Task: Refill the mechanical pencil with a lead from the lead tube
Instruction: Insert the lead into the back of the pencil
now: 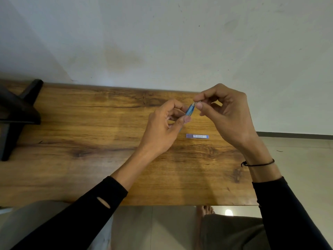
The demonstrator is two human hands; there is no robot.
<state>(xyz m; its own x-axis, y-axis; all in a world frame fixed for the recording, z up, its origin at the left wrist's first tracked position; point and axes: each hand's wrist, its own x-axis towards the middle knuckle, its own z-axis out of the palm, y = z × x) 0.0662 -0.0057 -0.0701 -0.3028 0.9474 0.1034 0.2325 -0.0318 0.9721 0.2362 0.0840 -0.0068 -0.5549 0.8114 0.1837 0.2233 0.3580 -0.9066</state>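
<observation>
A blue translucent mechanical pencil [189, 110] is held tilted above the wooden table [90, 141], its upper end pointing up and to the right. My left hand [162, 130] grips its lower barrel between thumb and fingers. My right hand [227, 112] pinches the pencil's top end with thumb and forefinger; the cap itself is too small to make out. The lead tube [197, 136], a flat purple case with a white label, lies on the table just below and between my hands, touched by neither.
A black stand or chair leg [16, 112] sits at the table's left end. The table's right edge [252, 177] is close under my right wrist. A pale wall stands behind; below the front edge are tiled floor and a bare foot [205, 211].
</observation>
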